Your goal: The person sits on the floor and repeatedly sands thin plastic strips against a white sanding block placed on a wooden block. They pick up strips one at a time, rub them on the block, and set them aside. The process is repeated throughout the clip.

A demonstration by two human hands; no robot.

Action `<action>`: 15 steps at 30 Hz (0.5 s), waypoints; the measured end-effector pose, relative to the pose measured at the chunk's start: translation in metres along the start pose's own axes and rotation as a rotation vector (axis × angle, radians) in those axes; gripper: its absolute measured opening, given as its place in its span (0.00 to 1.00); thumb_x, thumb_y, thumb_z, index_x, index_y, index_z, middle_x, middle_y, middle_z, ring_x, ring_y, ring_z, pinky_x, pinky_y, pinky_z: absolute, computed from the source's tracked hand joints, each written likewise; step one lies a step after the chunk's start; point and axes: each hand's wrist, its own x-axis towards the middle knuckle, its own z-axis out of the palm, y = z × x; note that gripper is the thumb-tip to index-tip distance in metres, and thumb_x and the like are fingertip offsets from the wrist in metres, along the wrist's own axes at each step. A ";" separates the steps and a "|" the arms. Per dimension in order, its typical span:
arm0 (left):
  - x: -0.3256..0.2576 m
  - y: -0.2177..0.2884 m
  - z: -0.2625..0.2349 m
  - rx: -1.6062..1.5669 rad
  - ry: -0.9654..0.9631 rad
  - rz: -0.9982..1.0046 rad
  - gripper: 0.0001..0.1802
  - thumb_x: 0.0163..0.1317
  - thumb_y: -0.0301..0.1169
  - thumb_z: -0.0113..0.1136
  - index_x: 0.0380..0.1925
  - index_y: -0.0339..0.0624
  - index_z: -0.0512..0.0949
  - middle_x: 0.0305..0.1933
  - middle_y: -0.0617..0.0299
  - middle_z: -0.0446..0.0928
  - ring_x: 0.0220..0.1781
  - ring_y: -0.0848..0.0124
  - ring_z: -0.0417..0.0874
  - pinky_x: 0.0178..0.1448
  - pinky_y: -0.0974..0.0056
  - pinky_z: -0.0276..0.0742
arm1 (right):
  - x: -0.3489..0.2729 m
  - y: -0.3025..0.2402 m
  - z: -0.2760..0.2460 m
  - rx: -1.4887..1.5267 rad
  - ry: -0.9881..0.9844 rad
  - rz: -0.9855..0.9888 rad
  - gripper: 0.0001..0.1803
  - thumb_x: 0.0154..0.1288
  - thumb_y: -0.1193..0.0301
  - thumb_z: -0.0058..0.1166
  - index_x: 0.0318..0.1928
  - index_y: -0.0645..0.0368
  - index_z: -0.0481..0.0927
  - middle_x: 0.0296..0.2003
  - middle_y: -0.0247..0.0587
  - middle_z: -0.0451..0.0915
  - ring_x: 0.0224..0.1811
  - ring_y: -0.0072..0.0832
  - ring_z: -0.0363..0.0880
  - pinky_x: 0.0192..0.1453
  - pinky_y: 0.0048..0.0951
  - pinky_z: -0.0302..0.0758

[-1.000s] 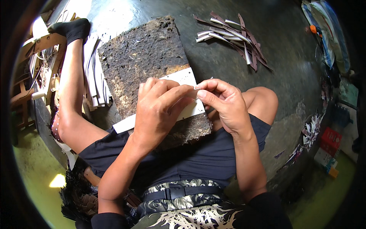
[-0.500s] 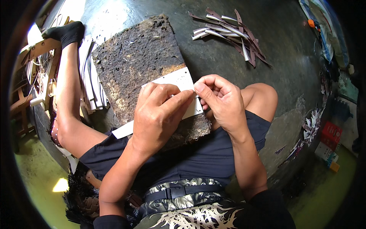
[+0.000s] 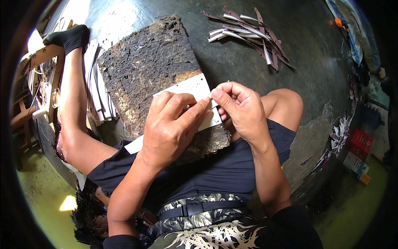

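Observation:
A white card sheet (image 3: 188, 88) lies on a dark, rough board (image 3: 149, 66) that rests across my lap and the floor. My left hand (image 3: 170, 126) presses down on the sheet, fingers spread over its middle. My right hand (image 3: 240, 108) pinches the sheet's right edge between thumb and fingertips, close to the left hand's fingertips. Whether a small tool sits in the right hand is hidden by the fingers.
A pile of cut brown and white strips (image 3: 253, 31) lies on the dark floor at the far right. More white strips (image 3: 96, 89) are stacked left of the board beside my outstretched leg (image 3: 72, 95). Wooden frames (image 3: 39, 70) stand at left; small boxes (image 3: 358, 153) at right.
Both hands stay together on the white sheet; the right hand's fingers have shifted slightly along its edge. The board and strips have not moved.

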 end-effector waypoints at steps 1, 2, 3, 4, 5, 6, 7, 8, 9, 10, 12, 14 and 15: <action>0.000 -0.001 0.000 0.005 -0.008 0.004 0.20 0.63 0.27 0.81 0.56 0.46 0.92 0.44 0.64 0.82 0.44 0.62 0.81 0.50 0.54 0.78 | 0.000 0.000 0.000 -0.008 -0.005 0.010 0.13 0.87 0.65 0.67 0.49 0.64 0.90 0.31 0.22 0.83 0.30 0.07 0.76 0.34 0.15 0.76; 0.001 -0.001 -0.001 0.008 -0.014 0.008 0.20 0.63 0.27 0.81 0.56 0.46 0.92 0.44 0.64 0.82 0.43 0.62 0.81 0.50 0.54 0.78 | 0.001 0.000 -0.001 -0.010 -0.010 0.016 0.13 0.87 0.65 0.66 0.49 0.63 0.90 0.32 0.22 0.82 0.31 0.07 0.76 0.34 0.15 0.76; 0.001 -0.002 -0.001 0.008 -0.021 0.011 0.20 0.63 0.27 0.81 0.56 0.46 0.92 0.44 0.64 0.82 0.43 0.62 0.81 0.50 0.54 0.78 | 0.001 0.001 -0.001 0.002 -0.018 0.008 0.13 0.88 0.64 0.66 0.49 0.63 0.89 0.32 0.22 0.82 0.31 0.07 0.76 0.35 0.16 0.75; 0.002 -0.002 -0.001 0.016 -0.021 0.015 0.19 0.63 0.28 0.81 0.56 0.46 0.92 0.45 0.64 0.82 0.43 0.62 0.81 0.50 0.54 0.78 | 0.001 0.002 -0.001 -0.014 -0.016 0.006 0.13 0.88 0.64 0.65 0.49 0.63 0.89 0.32 0.22 0.82 0.31 0.07 0.75 0.35 0.16 0.75; 0.002 -0.002 -0.001 0.021 -0.022 0.016 0.19 0.63 0.28 0.82 0.55 0.46 0.92 0.45 0.64 0.82 0.43 0.62 0.81 0.49 0.54 0.78 | 0.001 0.003 0.000 -0.016 -0.017 -0.011 0.13 0.88 0.64 0.65 0.49 0.63 0.88 0.32 0.22 0.82 0.31 0.07 0.75 0.35 0.16 0.74; 0.002 -0.001 -0.001 0.027 -0.023 0.018 0.19 0.63 0.29 0.82 0.55 0.46 0.92 0.45 0.63 0.82 0.43 0.62 0.81 0.49 0.54 0.78 | 0.002 0.004 0.001 -0.016 -0.015 -0.018 0.13 0.88 0.64 0.64 0.49 0.63 0.88 0.32 0.22 0.81 0.31 0.07 0.74 0.35 0.16 0.74; 0.003 -0.001 0.000 0.023 -0.020 0.013 0.19 0.63 0.29 0.82 0.55 0.46 0.92 0.45 0.63 0.82 0.43 0.62 0.81 0.49 0.54 0.78 | 0.001 0.005 0.001 -0.013 -0.004 -0.019 0.13 0.89 0.64 0.64 0.49 0.63 0.87 0.32 0.22 0.81 0.32 0.08 0.74 0.36 0.17 0.74; 0.004 0.000 0.002 0.018 -0.017 0.007 0.19 0.64 0.29 0.82 0.55 0.46 0.92 0.45 0.63 0.82 0.43 0.62 0.81 0.49 0.55 0.78 | 0.001 0.006 0.002 -0.008 0.010 -0.009 0.13 0.89 0.64 0.64 0.49 0.63 0.87 0.32 0.22 0.81 0.32 0.09 0.74 0.36 0.18 0.74; 0.004 0.000 0.002 0.014 -0.013 0.002 0.19 0.64 0.29 0.82 0.55 0.46 0.92 0.46 0.63 0.82 0.42 0.62 0.81 0.49 0.55 0.78 | 0.001 0.007 0.004 -0.005 0.035 0.011 0.14 0.89 0.64 0.64 0.49 0.63 0.87 0.32 0.23 0.82 0.33 0.09 0.74 0.37 0.19 0.74; 0.004 0.001 0.002 0.017 -0.017 -0.002 0.19 0.64 0.29 0.82 0.55 0.47 0.92 0.46 0.63 0.82 0.42 0.62 0.81 0.49 0.55 0.78 | 0.000 0.009 0.007 -0.016 0.041 -0.029 0.14 0.89 0.63 0.64 0.48 0.63 0.86 0.32 0.23 0.82 0.34 0.10 0.75 0.37 0.19 0.75; 0.005 0.001 0.001 0.019 -0.023 -0.012 0.18 0.64 0.29 0.82 0.54 0.47 0.93 0.45 0.63 0.83 0.42 0.62 0.81 0.48 0.55 0.78 | 0.001 0.012 0.014 -0.044 0.077 -0.083 0.15 0.88 0.63 0.64 0.47 0.64 0.86 0.33 0.24 0.82 0.35 0.11 0.75 0.39 0.20 0.76; 0.006 0.000 0.000 -0.011 -0.022 -0.034 0.17 0.63 0.30 0.83 0.53 0.48 0.93 0.45 0.63 0.83 0.42 0.62 0.81 0.48 0.55 0.78 | -0.001 0.014 0.015 -0.059 0.063 -0.115 0.14 0.89 0.63 0.64 0.48 0.63 0.84 0.36 0.26 0.83 0.39 0.11 0.77 0.43 0.20 0.77; 0.006 -0.001 -0.001 -0.022 -0.033 -0.052 0.17 0.63 0.30 0.83 0.52 0.48 0.94 0.44 0.63 0.84 0.42 0.62 0.81 0.47 0.55 0.78 | -0.001 0.015 0.015 -0.050 0.050 -0.093 0.13 0.89 0.64 0.63 0.49 0.63 0.84 0.38 0.25 0.83 0.40 0.10 0.76 0.45 0.19 0.77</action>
